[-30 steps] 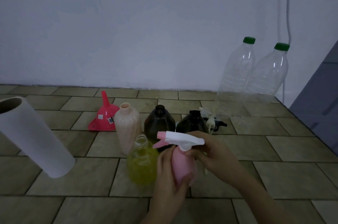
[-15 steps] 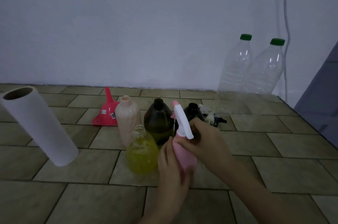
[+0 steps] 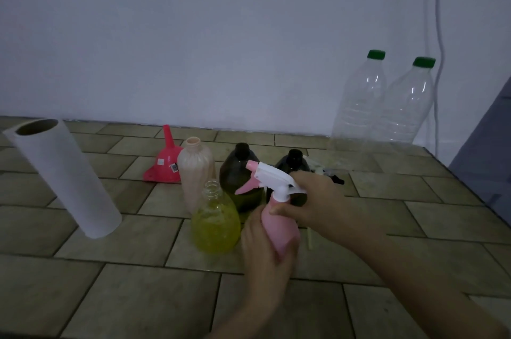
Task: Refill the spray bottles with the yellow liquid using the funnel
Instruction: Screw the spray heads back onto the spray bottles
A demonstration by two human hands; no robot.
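Observation:
My left hand [image 3: 265, 253] grips the body of a pink spray bottle [image 3: 279, 225], held tilted above the tiled surface. My right hand [image 3: 318, 200] is curled round its white spray head [image 3: 273, 174], whose pink nozzle points left. Just left of it stands an open round bottle with yellow liquid [image 3: 215, 222]. Behind stand an open peach ribbed bottle [image 3: 195, 170] and two open dark bottles [image 3: 239, 172] [image 3: 293, 164]. A red funnel [image 3: 165, 158] sits upside down at the back.
A white paper roll [image 3: 63, 178] stands at the left. Two large clear bottles with green caps [image 3: 362, 98] [image 3: 406, 103] stand against the wall at the right. Loose spray heads [image 3: 329, 172] lie behind my right hand. The surface's right edge [image 3: 470, 186] drops off.
The spray head has turned in my right hand: its nozzle pointed left, then away from me, and points left again now. My left hand has kept its grip on the pink bottle.

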